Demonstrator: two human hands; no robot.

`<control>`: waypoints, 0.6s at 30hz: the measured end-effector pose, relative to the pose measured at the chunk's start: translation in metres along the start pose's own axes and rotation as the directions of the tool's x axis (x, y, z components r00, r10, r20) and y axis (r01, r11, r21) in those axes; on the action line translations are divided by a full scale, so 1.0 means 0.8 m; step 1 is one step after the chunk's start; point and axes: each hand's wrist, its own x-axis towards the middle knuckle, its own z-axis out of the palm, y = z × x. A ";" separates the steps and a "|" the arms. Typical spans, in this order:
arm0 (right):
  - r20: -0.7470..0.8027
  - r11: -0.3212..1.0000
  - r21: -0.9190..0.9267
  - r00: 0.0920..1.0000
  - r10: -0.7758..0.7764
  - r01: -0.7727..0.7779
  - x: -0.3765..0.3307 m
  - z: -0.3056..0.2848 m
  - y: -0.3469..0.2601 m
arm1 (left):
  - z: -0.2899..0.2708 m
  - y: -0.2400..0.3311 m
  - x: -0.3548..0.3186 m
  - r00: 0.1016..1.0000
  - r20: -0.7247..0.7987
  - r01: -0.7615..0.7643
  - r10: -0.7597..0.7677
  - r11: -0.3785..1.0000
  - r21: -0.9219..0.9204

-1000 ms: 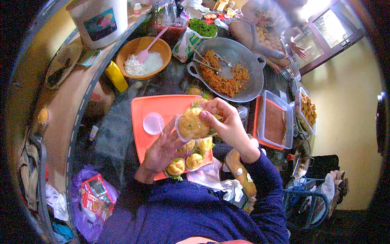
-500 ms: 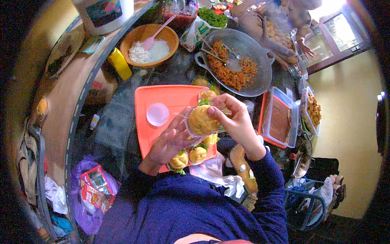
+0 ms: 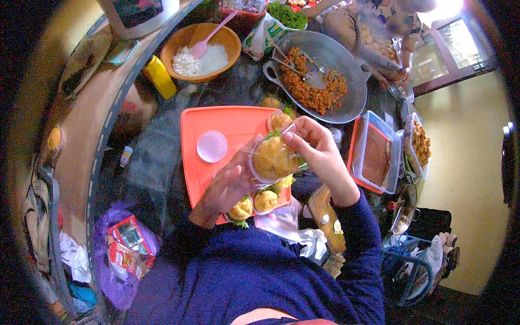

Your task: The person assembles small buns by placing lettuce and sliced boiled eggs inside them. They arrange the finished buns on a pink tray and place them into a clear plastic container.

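- Far left: purple bag with a red snack packet low at the table's edge; yellow bottle higher up, just beside a wooden bowl of white grated stuff with a pink spoon.
- Centre left: orange tray flat on the dark table, a pink paper cup liner lying empty on it.
- Left hand over the tray's near edge, fingers curled up under and against a golden fried bun in clear plastic wrap, cradling it from the left.
- Below that hand: two more fried buns with green leaf sitting on the tray's near corner.
- Right hand closed on the wrapped bun from the right, thumb and forefinger pinching the plastic at its top.
- Beyond: grey wok of orange shredded filling with metal spoons.
- Right: clear lidded container, red-rimmed, brown contents; another container of fried pieces further right.
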 end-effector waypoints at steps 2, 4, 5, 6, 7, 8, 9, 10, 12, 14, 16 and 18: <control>0.018 0.995 -0.098 0.999 -0.029 0.030 0.003 -0.002 -0.001 | 0.001 0.001 0.002 1.000 0.009 -0.004 0.004 1.000 -0.019; 0.064 0.981 -0.165 0.993 -0.096 0.105 0.005 -0.004 0.000 | 0.001 0.002 0.002 1.000 0.003 0.000 0.000 0.999 -0.043; 0.081 0.980 -0.174 0.993 -0.083 0.096 0.006 -0.006 0.000 | 0.001 0.002 0.002 1.000 0.000 0.009 -0.009 0.999 -0.054; 0.076 0.982 -0.174 0.995 -0.066 0.079 0.007 -0.007 0.000 | 0.001 0.003 0.001 1.000 -0.008 0.019 -0.019 0.998 -0.067; 0.071 0.983 -0.172 0.996 -0.050 0.061 0.007 -0.007 0.001 | 0.001 0.002 0.001 0.999 -0.014 0.028 -0.029 0.996 -0.080; 0.056 0.983 -0.180 0.998 -0.024 0.034 0.007 -0.008 0.001 | 0.001 0.002 0.001 0.999 -0.018 0.027 -0.029 0.997 -0.078; 0.049 0.974 -0.222 0.998 -0.034 0.044 0.006 -0.008 0.002 | 0.000 0.001 0.001 0.999 -0.023 0.026 -0.028 0.997 -0.076; 0.054 0.986 -0.165 0.998 -0.018 0.027 0.006 -0.008 0.002 | 0.000 0.000 0.001 0.999 -0.027 0.025 -0.027 0.997 -0.074; 0.061 0.998 -0.061 0.998 0.003 0.000 0.003 -0.008 0.001 | -0.002 -0.001 0.002 0.999 -0.025 0.023 -0.025 0.995 -0.100; 0.054 0.995 -0.099 0.999 -0.001 0.007 0.000 -0.010 -0.002 | -0.003 -0.002 0.002 1.000 -0.023 0.017 -0.020 0.993 -0.117; 0.075 0.992 -0.128 0.997 -0.005 0.014 -0.005 -0.013 -0.006 | -0.003 -0.002 0.003 1.000 -0.021 0.010 -0.013 0.992 -0.126; 0.095 0.986 -0.169 0.995 0.036 -0.019 -0.012 -0.016 -0.011 | -0.003 -0.003 0.003 1.000 -0.027 0.004 -0.008 0.992 -0.125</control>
